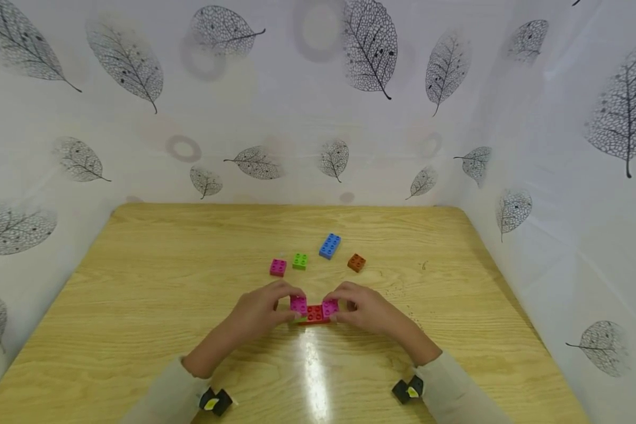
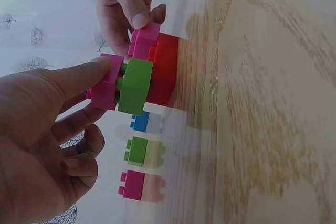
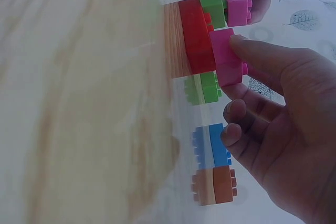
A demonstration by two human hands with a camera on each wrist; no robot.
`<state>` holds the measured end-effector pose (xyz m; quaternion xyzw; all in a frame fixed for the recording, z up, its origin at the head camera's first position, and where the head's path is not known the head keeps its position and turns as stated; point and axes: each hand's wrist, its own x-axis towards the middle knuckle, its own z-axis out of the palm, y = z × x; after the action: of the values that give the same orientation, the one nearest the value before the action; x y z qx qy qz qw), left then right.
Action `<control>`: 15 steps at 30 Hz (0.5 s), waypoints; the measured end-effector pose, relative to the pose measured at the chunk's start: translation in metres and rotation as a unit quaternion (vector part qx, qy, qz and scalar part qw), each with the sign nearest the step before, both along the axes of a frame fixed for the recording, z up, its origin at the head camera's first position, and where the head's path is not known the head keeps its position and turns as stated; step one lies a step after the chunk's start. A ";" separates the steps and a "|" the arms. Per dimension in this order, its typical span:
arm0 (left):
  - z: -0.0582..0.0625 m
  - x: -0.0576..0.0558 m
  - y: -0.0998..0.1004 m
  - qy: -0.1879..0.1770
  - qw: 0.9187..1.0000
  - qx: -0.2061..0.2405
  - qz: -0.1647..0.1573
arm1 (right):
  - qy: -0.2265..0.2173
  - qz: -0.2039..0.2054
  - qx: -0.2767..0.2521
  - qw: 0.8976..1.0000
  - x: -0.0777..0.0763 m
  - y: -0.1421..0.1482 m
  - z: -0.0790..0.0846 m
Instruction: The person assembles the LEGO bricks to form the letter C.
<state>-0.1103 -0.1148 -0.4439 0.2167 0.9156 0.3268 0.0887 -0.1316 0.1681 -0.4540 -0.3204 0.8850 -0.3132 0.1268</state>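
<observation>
A long red building brick (image 1: 314, 313) lies on the table between both hands. My left hand (image 1: 259, 309) pinches a pink brick (image 2: 106, 82) between thumb and fingers. Just under it sits a green brick (image 2: 136, 86) over the red brick's left end; its studs show in a thin gap below the pink one. On the other side my right hand (image 1: 370, 307) grips a second pink brick (image 3: 227, 56), thumb on its near side. That brick sits against the studs of the red one's right end.
Behind the hands stand a loose pink brick (image 1: 278, 267), a small green brick (image 1: 300, 261), a longer blue brick (image 1: 330, 246) and a brown-orange brick (image 1: 357, 262). A leaf-patterned white sheet (image 1: 297, 123) hangs around the wooden table (image 1: 164, 253).
</observation>
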 end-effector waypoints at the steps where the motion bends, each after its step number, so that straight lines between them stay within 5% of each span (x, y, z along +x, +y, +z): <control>1: 0.000 0.000 0.000 0.002 1.000 -0.001 0.000 | 0.000 0.000 -0.001 1.000 0.000 0.000 0.000; 15: -0.002 0.002 0.002 0.030 1.000 -0.009 0.004 | 0.006 0.002 0.000 1.000 0.000 0.000 0.000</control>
<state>-0.1086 -0.1130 -0.4457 0.2217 0.9217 0.3122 0.0619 -0.1318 0.1678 -0.4537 -0.3240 0.8850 -0.3111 0.1222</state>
